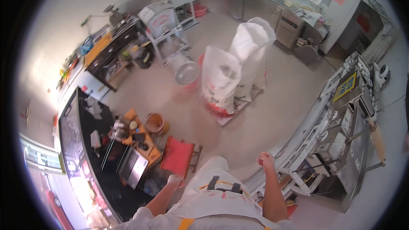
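My left hand hangs in front of me at the left of the white apron, its fingers curled into a loose fist with nothing seen in it. Closest to it is a folding stool with a red seat. On the other side, my right hand is raised beyond the apron with its fingers curled in; it shows no object either. That hand appears over the floor near the long metal work unit. Neither hand appears to touch anything.
Tall white sacks stand mid-floor, a metal basin beside them. An orange bucket stands near the desk with an open laptop. At right, the metal work unit carries a rolling pin. A white machine stands farther back.
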Available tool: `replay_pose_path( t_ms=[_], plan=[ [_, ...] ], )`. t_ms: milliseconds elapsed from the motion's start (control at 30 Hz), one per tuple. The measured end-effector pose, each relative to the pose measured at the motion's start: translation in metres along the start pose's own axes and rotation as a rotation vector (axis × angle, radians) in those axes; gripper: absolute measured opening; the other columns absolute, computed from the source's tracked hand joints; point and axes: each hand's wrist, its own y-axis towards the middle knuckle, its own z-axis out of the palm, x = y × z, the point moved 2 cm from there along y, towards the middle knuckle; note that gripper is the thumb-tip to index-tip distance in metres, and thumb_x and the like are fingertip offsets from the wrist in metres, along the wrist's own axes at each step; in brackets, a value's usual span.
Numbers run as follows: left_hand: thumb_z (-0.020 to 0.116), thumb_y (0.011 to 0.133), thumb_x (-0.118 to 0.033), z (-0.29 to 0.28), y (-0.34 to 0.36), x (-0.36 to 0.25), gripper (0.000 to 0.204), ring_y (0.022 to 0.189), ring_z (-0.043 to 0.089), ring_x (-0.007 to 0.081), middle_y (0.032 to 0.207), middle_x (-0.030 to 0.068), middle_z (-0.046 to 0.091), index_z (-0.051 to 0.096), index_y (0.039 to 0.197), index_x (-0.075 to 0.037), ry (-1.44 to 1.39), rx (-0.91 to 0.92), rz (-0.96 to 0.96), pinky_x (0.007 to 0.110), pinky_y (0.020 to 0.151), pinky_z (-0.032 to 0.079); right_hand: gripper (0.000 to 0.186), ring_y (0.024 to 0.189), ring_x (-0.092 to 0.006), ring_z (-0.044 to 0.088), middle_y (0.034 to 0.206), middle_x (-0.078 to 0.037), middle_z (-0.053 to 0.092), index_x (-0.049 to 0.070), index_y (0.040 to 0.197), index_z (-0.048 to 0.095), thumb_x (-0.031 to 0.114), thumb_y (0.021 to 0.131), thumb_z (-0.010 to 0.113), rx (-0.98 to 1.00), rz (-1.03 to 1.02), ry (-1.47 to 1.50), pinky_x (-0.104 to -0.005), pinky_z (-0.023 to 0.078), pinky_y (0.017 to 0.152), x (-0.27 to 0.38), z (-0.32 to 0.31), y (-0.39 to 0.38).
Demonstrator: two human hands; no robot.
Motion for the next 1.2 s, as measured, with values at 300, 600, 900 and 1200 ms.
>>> replay_pose_path(
  t_ms=[300,600,900,1200],
  plan=[
    [0.073,0.088,-0.024,0.280,0.175,-0.346,0.031,0.091,0.077,0.0338,0.102,0.0218,0.078,0.077,0.110,-0.002,0.620,0.097,0.348,0.046,0.076,0.061,0.009,0.062,-0.0222,0.067,0.086,-0.010,0.070,0.002,0.094,0.067,0.010,0.097,0.067,-0.079,0.262,-0.008,-0.0362,0.056,0.053,0.066,-0.174,0.147],
    [0.066,0.102,-0.029,0.679,0.081,-0.768,0.028,0.079,0.073,0.0164,0.085,0.0074,0.075,0.074,0.101,-0.002,0.686,0.578,0.746,0.035,0.075,0.059,0.010,0.058,-0.0206,0.066,0.074,-0.010,0.070,0.005,0.083,0.070,0.008,0.092,0.067,-0.343,0.487,0.199,-0.0362,0.048,0.047,0.145,-0.251,0.254],
    [0.068,0.104,-0.026,0.781,0.164,-0.913,0.026,0.077,0.072,0.0142,0.089,0.0066,0.075,0.073,0.106,-0.001,0.559,0.391,0.482,0.031,0.073,0.060,0.023,0.056,-0.0214,0.063,0.069,-0.008,0.066,0.006,0.079,0.069,0.017,0.096,0.059,-0.111,0.285,-0.236,-0.0386,0.049,0.047,0.436,-0.306,0.617],
    [0.066,0.107,-0.017,0.822,0.202,-1.104,0.017,0.080,0.070,0.0127,0.093,0.0053,0.074,0.071,0.110,-0.001,0.035,0.292,0.387,0.030,0.074,0.059,0.017,0.065,-0.0150,0.068,0.080,-0.008,0.073,0.001,0.094,0.070,0.017,0.099,0.065,0.105,-0.189,-0.388,-0.0310,0.055,0.059,0.911,-0.091,0.861]
  ],
)
